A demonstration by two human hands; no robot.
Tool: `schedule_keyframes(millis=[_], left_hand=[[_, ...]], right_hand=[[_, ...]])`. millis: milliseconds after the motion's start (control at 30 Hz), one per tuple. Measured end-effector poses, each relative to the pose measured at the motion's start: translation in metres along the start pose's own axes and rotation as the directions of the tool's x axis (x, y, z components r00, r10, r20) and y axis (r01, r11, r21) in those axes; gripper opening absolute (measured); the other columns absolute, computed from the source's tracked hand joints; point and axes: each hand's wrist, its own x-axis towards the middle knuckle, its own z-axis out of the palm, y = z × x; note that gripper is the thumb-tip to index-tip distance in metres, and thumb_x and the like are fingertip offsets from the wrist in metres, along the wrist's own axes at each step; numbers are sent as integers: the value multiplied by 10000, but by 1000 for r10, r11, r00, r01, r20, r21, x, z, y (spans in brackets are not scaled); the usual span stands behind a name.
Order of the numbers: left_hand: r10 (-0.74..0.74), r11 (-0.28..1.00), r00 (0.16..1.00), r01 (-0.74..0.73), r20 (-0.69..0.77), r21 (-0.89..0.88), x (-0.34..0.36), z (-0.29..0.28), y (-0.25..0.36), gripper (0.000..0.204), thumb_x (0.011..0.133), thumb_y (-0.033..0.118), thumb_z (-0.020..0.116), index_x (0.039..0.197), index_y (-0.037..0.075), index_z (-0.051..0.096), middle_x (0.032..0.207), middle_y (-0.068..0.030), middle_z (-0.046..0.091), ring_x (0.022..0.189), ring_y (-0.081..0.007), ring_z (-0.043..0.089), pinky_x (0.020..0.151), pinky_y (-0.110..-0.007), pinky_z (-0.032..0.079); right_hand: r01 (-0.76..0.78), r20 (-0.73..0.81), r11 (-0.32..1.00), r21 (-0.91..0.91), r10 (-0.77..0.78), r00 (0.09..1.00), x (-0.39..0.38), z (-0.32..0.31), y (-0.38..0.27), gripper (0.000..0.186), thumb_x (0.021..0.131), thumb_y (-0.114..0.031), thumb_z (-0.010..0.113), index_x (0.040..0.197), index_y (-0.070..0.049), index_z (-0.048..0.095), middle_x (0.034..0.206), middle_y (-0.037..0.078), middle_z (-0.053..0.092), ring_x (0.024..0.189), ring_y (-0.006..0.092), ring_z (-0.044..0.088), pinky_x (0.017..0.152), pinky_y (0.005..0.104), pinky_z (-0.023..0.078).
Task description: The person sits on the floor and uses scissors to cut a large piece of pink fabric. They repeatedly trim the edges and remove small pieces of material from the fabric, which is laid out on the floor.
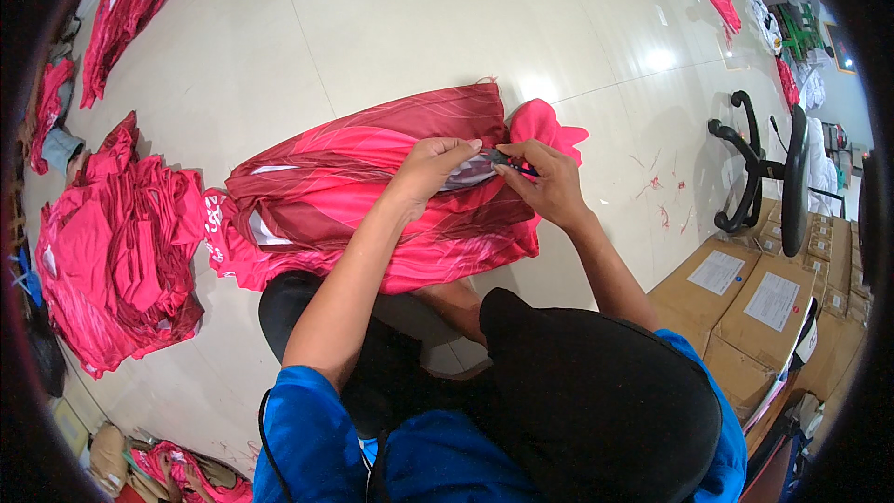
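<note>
A pink and dark-red jersey [372,154] with wavy line patterns lies spread over the floor and against my legs. Above its right part my two hands nearly meet. My left hand [430,169] is closed in a pinch on a grey-and-white edge of the jersey, thumb and forefinger together. My right hand [548,182] is closed around a small dark tool [495,158] that looks like thread snips; the fingers cover most of it. Its tip is close to the left fingertips.
A heap of pink garments [121,256] sits at the left, and more pink cloth [140,9] lies farther off. Thread scraps [656,184] dot the floor at right. Cardboard boxes [754,303] and a black chair base [745,163] stand at right. Another person's hands [177,475] show at lower left.
</note>
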Motion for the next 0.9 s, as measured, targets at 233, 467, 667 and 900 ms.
schedule_keyframes(millis=[233, 467, 667, 900], left_hand=[[-12, 1000, 1000, 12, 14, -18, 0, 0, 1, 298, 1106, 343, 720, 1088, 59, 809, 991, -16, 808, 848, -73, 709, 785, -252, 538], [-19, 1000, 1000, 19, 6, -22, -2, 0, 3, 301, 1111, 333, 711, 1095, 49, 809, 1001, -25, 809, 871, -74, 720, 800, -250, 551], [-16, 1000, 1000, 15, -27, -27, 0, 1, 2, 314, 1121, 342, 685, 1068, 54, 800, 992, -35, 809, 863, -101, 726, 814, -277, 563], [-11, 998, 999, 9, -43, -59, -1, 2, 5, 301, 1114, 305, 656, 1094, 47, 810, 1014, -33, 802, 893, -96, 718, 826, -280, 552]], right_hand=[[14, 10, 1000, -19, -14, 1000, 3, 0, -1, 272, 943, -122, 874, 1188, -45, 784, 1075, 110, 817, 913, 248, 805, 781, 350, 617], [-21, -7, 1000, 21, 21, 1000, 0, 1, 0, 280, 945, -116, 874, 1194, -32, 778, 1077, 114, 817, 908, 223, 798, 796, 333, 618], [-102, 4, 985, 141, 103, 995, -5, 6, 9, 321, 960, -100, 862, 1251, -20, 754, 1093, 81, 808, 952, 135, 748, 848, 298, 593], [-132, -104, 939, 317, 173, 979, 4, 21, 7, 283, 930, -172, 900, 1147, -32, 786, 997, 92, 791, 855, 141, 715, 775, 302, 560]])
